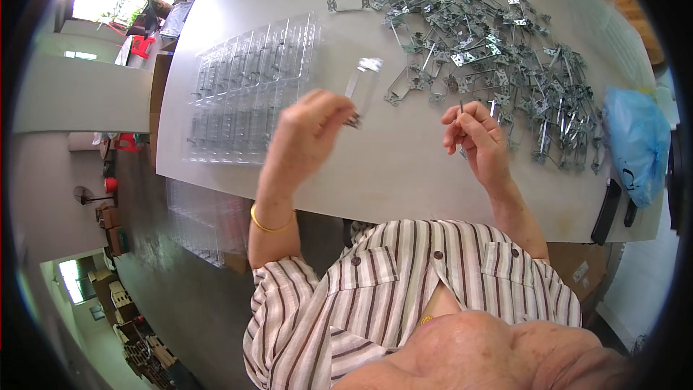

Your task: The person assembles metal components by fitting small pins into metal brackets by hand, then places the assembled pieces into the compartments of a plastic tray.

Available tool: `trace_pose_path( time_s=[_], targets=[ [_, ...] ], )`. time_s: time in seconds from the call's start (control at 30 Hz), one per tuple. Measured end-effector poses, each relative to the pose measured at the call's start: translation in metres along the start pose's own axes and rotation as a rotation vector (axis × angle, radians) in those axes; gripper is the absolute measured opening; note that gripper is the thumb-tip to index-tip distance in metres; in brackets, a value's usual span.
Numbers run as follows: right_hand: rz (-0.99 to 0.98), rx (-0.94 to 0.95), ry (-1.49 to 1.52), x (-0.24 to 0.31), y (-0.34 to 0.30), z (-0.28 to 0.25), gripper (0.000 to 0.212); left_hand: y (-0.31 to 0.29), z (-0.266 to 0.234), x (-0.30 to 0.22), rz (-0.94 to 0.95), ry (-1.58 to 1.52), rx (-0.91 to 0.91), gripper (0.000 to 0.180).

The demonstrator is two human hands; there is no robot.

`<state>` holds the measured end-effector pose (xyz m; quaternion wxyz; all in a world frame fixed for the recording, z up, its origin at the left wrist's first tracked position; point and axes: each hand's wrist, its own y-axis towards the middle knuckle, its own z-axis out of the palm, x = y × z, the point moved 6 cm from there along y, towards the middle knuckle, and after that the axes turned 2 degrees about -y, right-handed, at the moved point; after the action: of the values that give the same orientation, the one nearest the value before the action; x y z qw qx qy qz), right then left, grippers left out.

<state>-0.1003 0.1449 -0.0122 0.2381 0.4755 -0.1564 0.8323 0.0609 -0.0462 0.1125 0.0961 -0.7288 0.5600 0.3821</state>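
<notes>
My left hand (312, 128) is closed, fingertips pinching one end of a metal bracket (369, 65), a slim frame with flat plates at its ends. It is held above the table to the right of the clear plastic tray (312, 50). My right hand (478, 137) is closed too, thumb and fingers pinching a thin dark pin-like piece (462, 106) whose tip sticks up; the rest of it is hidden by the fingers. Beyond and to the right of that hand spreads a heap of similar metal brackets (469, 54), tangled together.
The pale table (404, 188) carries all of this. At its right lie a blue plastic bag (639, 144) and a black oblong object (606, 211). More clear trays (209, 220) sit below the left edge. A cardboard box (577, 267) stands under the right side.
</notes>
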Motion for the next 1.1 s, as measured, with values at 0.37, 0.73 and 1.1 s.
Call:
trace_pose_path(
  time_s=[0.37, 0.73, 1.1],
  targets=[
    [0.072, 0.142, -0.167, -0.015, -0.005, 0.014, 0.015, 0.053, -0.055, 0.102, -0.251, 0.371, -0.054, 0.014],
    [0.14, 0.181, -0.214, -0.023, -0.007, 0.02, 0.015, 0.061, -0.047, 0.142, -0.267, 0.443, 0.012, 0.015],
    [0.169, 0.197, -0.232, -0.029, -0.01, 0.021, 0.016, 0.068, -0.032, 0.148, -0.304, 0.709, 0.163, 0.018]
  ],
)
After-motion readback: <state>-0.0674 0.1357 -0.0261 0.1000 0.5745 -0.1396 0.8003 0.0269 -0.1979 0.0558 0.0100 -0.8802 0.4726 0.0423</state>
